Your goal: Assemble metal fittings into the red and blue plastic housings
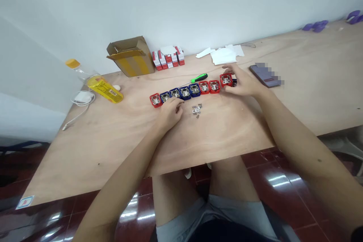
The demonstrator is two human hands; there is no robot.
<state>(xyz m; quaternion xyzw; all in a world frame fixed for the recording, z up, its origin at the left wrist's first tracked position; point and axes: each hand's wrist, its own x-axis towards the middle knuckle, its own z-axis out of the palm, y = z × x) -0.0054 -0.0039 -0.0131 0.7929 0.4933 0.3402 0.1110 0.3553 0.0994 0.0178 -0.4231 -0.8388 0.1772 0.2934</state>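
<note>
A row of several red and blue plastic holders with metal clips (185, 91) lies across the wooden table (227, 128). My right hand (241, 81) is at the row's right end, fingers curled round the last red holder (226, 79). My left hand (170, 112) rests on the table just below the blue holders, its fingers loosely curled with nothing visible in them. A small heap of screws and metal bits (196, 110) lies right of my left hand. A green-handled screwdriver (195, 79) lies behind the row.
A yellow bottle (103, 87) lies at the left next to a white charger with cable (82, 99). An open cardboard box (131, 56) and small red-white boxes (168, 59) stand by the wall. White papers (224, 54) and a phone (265, 76) lie right.
</note>
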